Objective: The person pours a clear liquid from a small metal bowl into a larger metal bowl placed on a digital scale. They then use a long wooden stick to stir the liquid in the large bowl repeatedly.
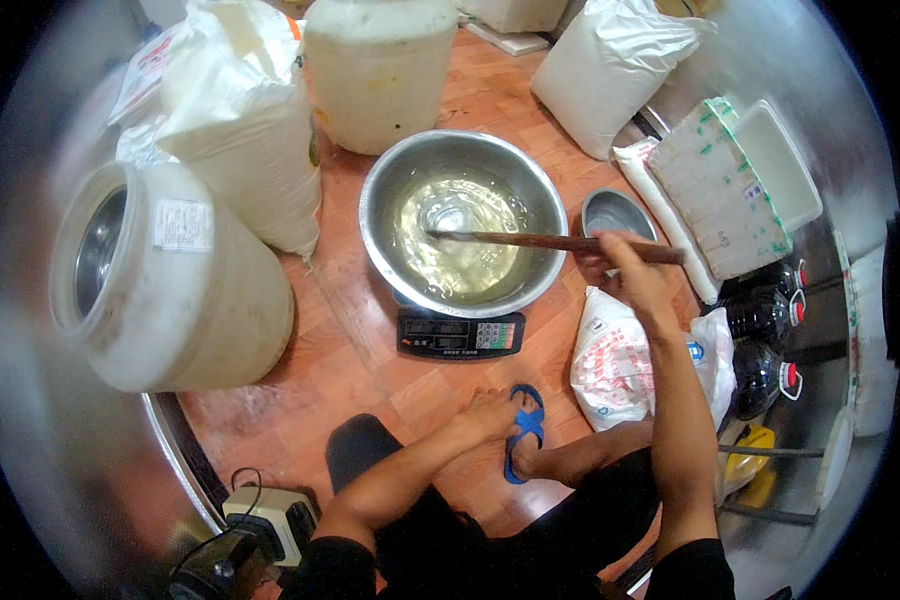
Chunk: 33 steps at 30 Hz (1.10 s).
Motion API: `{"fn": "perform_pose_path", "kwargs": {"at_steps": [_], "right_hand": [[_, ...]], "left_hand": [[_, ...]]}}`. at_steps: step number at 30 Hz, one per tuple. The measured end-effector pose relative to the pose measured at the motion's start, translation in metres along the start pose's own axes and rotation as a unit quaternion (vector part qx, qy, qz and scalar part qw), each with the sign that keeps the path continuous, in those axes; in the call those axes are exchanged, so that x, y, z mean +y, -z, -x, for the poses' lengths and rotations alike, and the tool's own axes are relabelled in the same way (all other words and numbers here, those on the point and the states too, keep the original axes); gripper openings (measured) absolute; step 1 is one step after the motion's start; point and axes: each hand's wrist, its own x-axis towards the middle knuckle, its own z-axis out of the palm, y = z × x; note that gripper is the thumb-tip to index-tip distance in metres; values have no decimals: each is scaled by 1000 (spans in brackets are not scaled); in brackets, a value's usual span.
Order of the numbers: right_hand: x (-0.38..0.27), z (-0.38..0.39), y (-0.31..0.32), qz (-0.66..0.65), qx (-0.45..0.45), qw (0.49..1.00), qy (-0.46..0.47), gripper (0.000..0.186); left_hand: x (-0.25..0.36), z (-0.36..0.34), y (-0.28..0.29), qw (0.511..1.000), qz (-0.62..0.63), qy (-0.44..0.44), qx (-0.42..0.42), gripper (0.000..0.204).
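Stirring is the step we are judging to be in hand: our right hand (632, 268) is closing its fingers around a long wooden stick (555, 242), whose far tip is dipping into the pale, cloudy liquid inside the large steel bowl (463, 222). That bowl is sitting on a digital scale (460, 334) on the wooden floor, just in front of our knees. Our left hand (487, 415) is resting loosely, holding nothing, on our foot in its blue sandal (526, 428). A small steel bowl (615, 213) is standing just beside the big one, near a printed plastic bag (612, 367). We are thinking the next move is calling for a steady sweep of the stick, gentle enough not to shift the bowl on the scale.
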Motion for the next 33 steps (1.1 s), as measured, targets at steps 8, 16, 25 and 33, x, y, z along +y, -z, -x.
{"fn": "perform_pose_path", "kwargs": {"at_steps": [8,16,25,33], "right_hand": [[36,4,-8,145,-50,978,142,35],[3,9,12,49,72,996,4,34],[27,2,5,32,-33,999,23,29],[30,-2,-16,102,10,977,188,28]], "left_hand": [[0,-6,-15,999,-36,-19,33,76],[-4,-7,-15,999,-30,-18,-2,80],[9,-2,2,999,-20,2,-30,79],[-9,-15,-25,999,-28,-25,24,75]]}}
